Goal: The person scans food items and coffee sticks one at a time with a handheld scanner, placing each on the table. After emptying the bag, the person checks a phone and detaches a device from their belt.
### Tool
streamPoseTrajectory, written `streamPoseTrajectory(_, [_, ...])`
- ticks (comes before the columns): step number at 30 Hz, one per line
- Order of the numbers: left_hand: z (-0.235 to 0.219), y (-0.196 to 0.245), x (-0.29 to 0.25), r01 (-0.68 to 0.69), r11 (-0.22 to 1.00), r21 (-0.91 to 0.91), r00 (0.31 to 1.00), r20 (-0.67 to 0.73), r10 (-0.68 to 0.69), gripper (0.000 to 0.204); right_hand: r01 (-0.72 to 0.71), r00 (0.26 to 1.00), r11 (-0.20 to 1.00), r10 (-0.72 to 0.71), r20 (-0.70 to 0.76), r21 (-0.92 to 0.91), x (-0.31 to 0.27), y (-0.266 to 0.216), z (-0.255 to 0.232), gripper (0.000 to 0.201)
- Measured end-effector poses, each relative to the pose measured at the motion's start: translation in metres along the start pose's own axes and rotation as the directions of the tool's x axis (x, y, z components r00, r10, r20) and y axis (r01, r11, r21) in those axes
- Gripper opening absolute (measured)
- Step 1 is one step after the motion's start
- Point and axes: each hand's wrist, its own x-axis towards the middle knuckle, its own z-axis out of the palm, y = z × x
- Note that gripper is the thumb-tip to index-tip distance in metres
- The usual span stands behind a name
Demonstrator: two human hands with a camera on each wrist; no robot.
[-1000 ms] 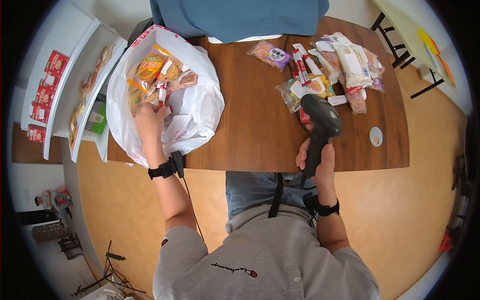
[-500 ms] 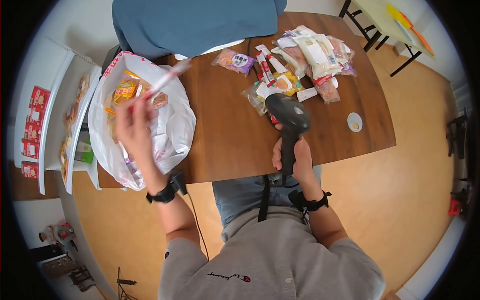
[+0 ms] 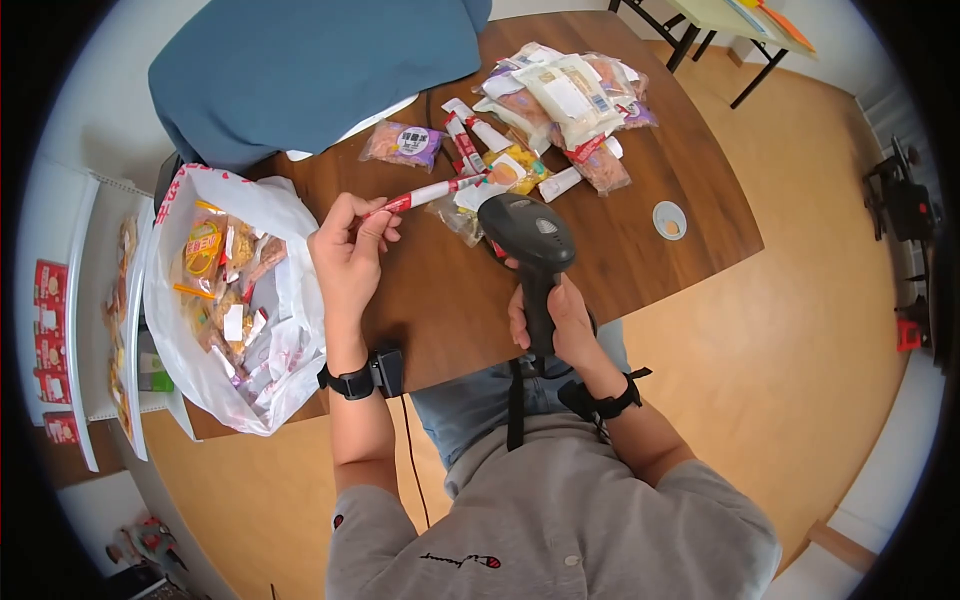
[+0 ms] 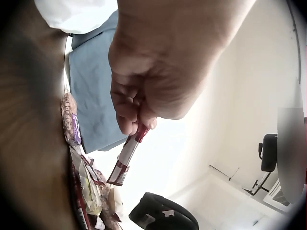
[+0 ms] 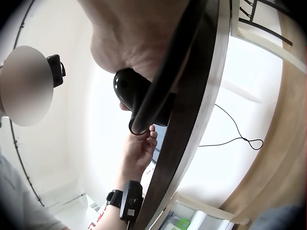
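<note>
My left hand (image 3: 350, 250) pinches one end of a slim red-and-white stick packet (image 3: 425, 194) between thumb and fingers. In the left wrist view the stick packet (image 4: 124, 158) points down from the fingertips, its white label showing. My right hand (image 3: 567, 322) grips the handle of a black handheld barcode scanner (image 3: 528, 228), whose head faces the stick packet's far end. In the right wrist view the scanner's handle (image 5: 132, 88) shows beneath the palm. At the left stands an open white plastic bag (image 3: 165, 335) with several snack packets (image 3: 203, 245) inside.
A heap of packaged snacks (image 3: 570, 95) lies at the back of the wooden table (image 3: 640, 265), with a purple-labelled packet (image 3: 405, 145) to its left. A small round white item (image 3: 669, 220) sits at the right. Blue cloth (image 3: 320, 75) covers something at the back; shelves (image 3: 95, 310) stand left.
My left hand has lifted the stick packet out of the bag and brought it right, in front of the scanner. The right hand keeps its grip on the scanner. The head view has turned.
</note>
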Motion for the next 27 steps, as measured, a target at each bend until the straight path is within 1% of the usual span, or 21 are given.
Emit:
streamPoseTrajectory(2, [0.001, 0.002, -0.004, 0.021, 0.998, 0.060, 0.999, 0.032, -0.023, 0.006, 0.000, 1.000, 1.000, 0.000, 0.002, 0.030, 0.002, 0.002, 0.000, 0.070])
streamPoseTrajectory(3, [0.001, 0.005, -0.004, 0.026, 0.998, 0.059, 0.999, 0.020, -0.028, 0.006, -0.009, 1.000, 1.000, 0.009, 0.010, 0.028, 0.002, 0.003, 0.000, 0.070])
streamPoseTrajectory(5, [0.003, 0.008, -0.004, -0.027, 0.993, 0.113, 0.998, 0.063, 0.020, 0.006, -0.001, 1.000, 1.000, 0.001, -0.004, 0.032, 0.001, 0.004, 0.000, 0.072])
streamPoseTrajectory(9, [0.005, 0.009, -0.005, -0.002, 0.997, 0.079, 0.998, 0.056, -0.002, 0.006, -0.008, 1.000, 0.999, 0.008, -0.004, 0.034, 0.000, 0.004, -0.001, 0.074])
streamPoseTrajectory(12, [0.006, 0.010, -0.005, -0.001, 0.996, 0.090, 0.997, 0.081, -0.007, 0.007, 0.001, 1.000, 1.000, -0.001, -0.005, 0.025, -0.001, 0.003, -0.001, 0.074])
streamPoseTrajectory(15, [0.004, 0.003, -0.004, 0.007, 0.999, 0.050, 0.995, 0.097, -0.012, 0.007, 0.010, 1.000, 1.000, -0.010, 0.001, -0.002, 0.000, -0.001, 0.001, 0.075])
streamPoseTrajectory(17, [0.004, -0.005, 0.000, 0.038, 0.987, -0.157, 0.999, 0.018, -0.035, 0.007, 0.018, 1.000, 1.000, -0.018, -0.008, 0.007, 0.001, -0.001, 0.002, 0.074])
streamPoseTrajectory(18, [0.006, -0.008, 0.001, 0.036, 0.987, -0.155, 0.999, 0.015, -0.034, 0.007, 0.018, 1.000, 1.000, -0.018, -0.003, 0.008, 0.001, -0.001, 0.002, 0.074])
streamPoseTrajectory(20, [0.013, -0.014, 0.004, 0.043, 0.948, -0.315, 0.981, -0.167, -0.100, 0.011, -0.013, 0.998, 1.000, 0.013, -0.054, -0.004, 0.001, -0.001, 0.005, 0.083])
streamPoseTrajectory(21, [0.016, -0.020, 0.005, 0.055, 0.913, -0.404, 0.979, -0.156, -0.128, 0.013, -0.018, 0.999, 1.000, 0.018, -0.039, 0.004, 0.002, 0.000, 0.006, 0.083])
streamPoseTrajectory(22, [0.023, -0.017, 0.005, 0.058, 0.913, -0.404, 0.988, -0.107, -0.110, 0.017, -0.014, 0.998, 1.000, 0.013, -0.066, -0.003, 0.001, 0.001, 0.005, 0.084])
streamPoseTrajectory(23, [0.027, -0.016, 0.006, 0.030, 0.955, -0.294, 0.999, -0.002, -0.033, 0.024, -0.012, 0.996, 1.000, 0.011, -0.089, -0.009, 0.000, 0.002, 0.005, 0.084])
streamPoseTrajectory(24, [0.030, -0.017, 0.006, -0.007, 0.983, -0.183, 0.993, 0.112, 0.028, 0.030, -0.021, 0.997, 1.000, 0.021, -0.068, 0.003, 0.000, 0.004, 0.005, 0.084])
streamPoseTrajectory(25, [0.031, -0.020, 0.005, -0.013, 0.997, -0.075, 0.983, 0.184, 0.027, 0.034, -0.021, 0.996, 1.000, 0.020, -0.088, -0.010, 0.000, 0.005, 0.005, 0.085])
streamPoseTrajectory(26, [0.032, -0.013, 0.004, -0.024, 0.999, 0.033, 0.967, 0.254, 0.015, 0.038, -0.020, 0.994, 0.999, 0.018, -0.107, -0.024, 0.001, 0.006, 0.004, 0.085])
streamPoseTrajectory(27, [0.031, -0.005, 0.001, -0.039, 0.991, 0.125, 0.975, 0.224, 0.010, 0.031, -0.024, 0.993, 0.999, 0.019, -0.115, -0.045, 0.001, 0.005, 0.004, 0.085])
